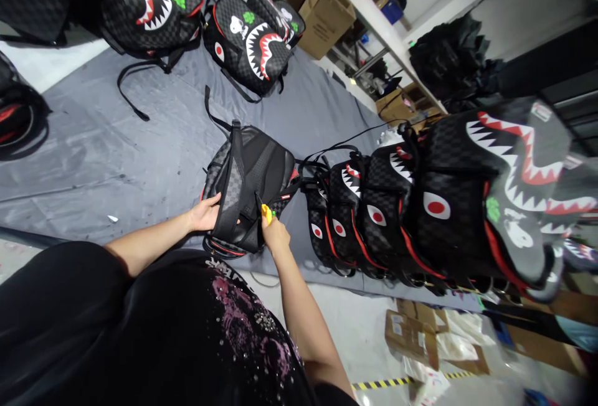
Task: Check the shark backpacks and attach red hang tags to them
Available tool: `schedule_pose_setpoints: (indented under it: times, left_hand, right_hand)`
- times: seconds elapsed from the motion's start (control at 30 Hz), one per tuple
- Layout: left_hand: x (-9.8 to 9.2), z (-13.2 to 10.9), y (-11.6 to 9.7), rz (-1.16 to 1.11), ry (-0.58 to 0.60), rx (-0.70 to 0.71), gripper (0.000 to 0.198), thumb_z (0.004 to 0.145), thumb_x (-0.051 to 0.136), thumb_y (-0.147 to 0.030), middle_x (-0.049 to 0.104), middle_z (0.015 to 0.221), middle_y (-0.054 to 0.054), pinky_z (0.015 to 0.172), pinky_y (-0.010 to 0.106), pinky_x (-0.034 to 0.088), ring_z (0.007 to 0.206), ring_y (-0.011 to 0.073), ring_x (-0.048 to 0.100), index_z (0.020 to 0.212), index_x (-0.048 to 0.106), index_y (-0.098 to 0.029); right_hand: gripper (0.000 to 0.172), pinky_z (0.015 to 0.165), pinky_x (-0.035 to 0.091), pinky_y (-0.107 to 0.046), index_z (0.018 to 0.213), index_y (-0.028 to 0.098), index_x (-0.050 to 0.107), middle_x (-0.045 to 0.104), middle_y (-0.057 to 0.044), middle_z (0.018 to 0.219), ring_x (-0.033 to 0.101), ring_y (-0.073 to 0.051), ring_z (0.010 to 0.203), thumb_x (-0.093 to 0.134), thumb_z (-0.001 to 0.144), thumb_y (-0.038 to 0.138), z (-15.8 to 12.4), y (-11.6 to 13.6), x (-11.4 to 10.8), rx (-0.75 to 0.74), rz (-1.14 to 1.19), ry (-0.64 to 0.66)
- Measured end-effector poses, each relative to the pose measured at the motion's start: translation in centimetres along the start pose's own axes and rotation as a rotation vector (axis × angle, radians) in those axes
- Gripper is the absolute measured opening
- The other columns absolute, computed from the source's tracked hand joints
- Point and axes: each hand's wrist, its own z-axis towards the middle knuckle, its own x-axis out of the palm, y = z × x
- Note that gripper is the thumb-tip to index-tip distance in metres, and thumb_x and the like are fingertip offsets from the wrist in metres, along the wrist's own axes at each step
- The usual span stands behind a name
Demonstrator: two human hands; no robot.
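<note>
A black checked backpack (261, 157) lies on the grey cloth in front of me, its padded back and shoulder straps facing up. My left hand (205, 213) grips the backpack's near left side, with the thumb on top and the other fingers partly hidden under a strap. In my right hand (276, 235) is a small tool with a yellow and green handle (266, 213), perhaps thread snips. Its dark tip points at the strap area on the backpack's right side. The blade is too small to make out clearly.
To the right stands a row of black backpacks (434, 207) with shark-mouth prints. More backpacks (252, 38) sit at the far side of the cloth-covered table (154, 144). Cardboard boxes (327, 14) stand by a shelf behind, and others (411, 337) lie on the floor at lower right.
</note>
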Motion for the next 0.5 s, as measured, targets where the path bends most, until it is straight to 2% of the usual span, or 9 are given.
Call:
schedule_pose_setpoints:
  times: [0.13,0.2,0.27,0.4,0.5]
  left_hand:
    - [0.1,0.0,-0.1,0.01,-0.005,0.006,0.074,0.096,0.035,-0.059,0.07,0.113,0.023,0.107,0.047,0.039,0.109,0.0332,0.067,0.14,0.046,-0.001]
    - [0.2,-0.1,0.0,0.011,-0.001,0.013,0.073,0.096,0.036,-0.058,0.07,0.113,0.023,0.107,0.047,0.039,0.11,0.0334,0.067,0.139,0.047,-0.001]
    - [0.2,-0.2,0.0,0.007,0.007,0.018,0.073,0.096,0.037,-0.058,0.07,0.114,0.024,0.107,0.047,0.039,0.111,0.0336,0.066,0.139,0.047,-0.001]
    - [0.2,-0.3,-0.1,-0.011,0.011,0.01,0.073,0.095,0.038,-0.058,0.069,0.115,0.024,0.107,0.048,0.039,0.112,0.0339,0.066,0.14,0.046,-0.001]
    - [0.3,-0.3,-0.2,-0.019,0.004,-0.001,0.074,0.095,0.037,-0.059,0.069,0.115,0.024,0.108,0.05,0.038,0.113,0.0343,0.065,0.141,0.045,-0.001]
  right_hand:
    - [0.049,0.087,0.048,-0.035,0.125,0.014,0.056,0.068,-0.02,0.118,0.066,-0.028,0.11,0.03,0.101,0.047,0.2,0.9,-0.4,0.004,0.039,-0.001]
    - [0.048,0.084,0.049,-0.033,0.121,0.016,0.059,0.07,-0.017,0.115,0.067,-0.028,0.108,0.032,0.1,0.049,-0.9,-0.1,-0.3,-0.016,0.055,0.033]
    - [0.047,0.08,0.049,-0.031,0.119,0.018,0.062,0.072,-0.014,0.11,0.068,-0.027,0.105,0.034,0.1,0.05,-3.1,-2.1,0.1,-0.034,0.09,0.068]
    - [0.053,0.073,0.05,-0.029,0.125,0.021,0.06,0.074,-0.01,0.101,0.071,-0.024,0.094,0.025,0.099,0.052,-8.7,-6.6,3.0,-0.049,0.243,0.101]
    - [0.053,0.075,0.051,-0.03,0.122,0.021,0.062,0.074,-0.01,0.099,0.071,-0.024,0.094,0.025,0.099,0.051,-11.8,-7.7,5.9,-0.039,0.293,0.122]
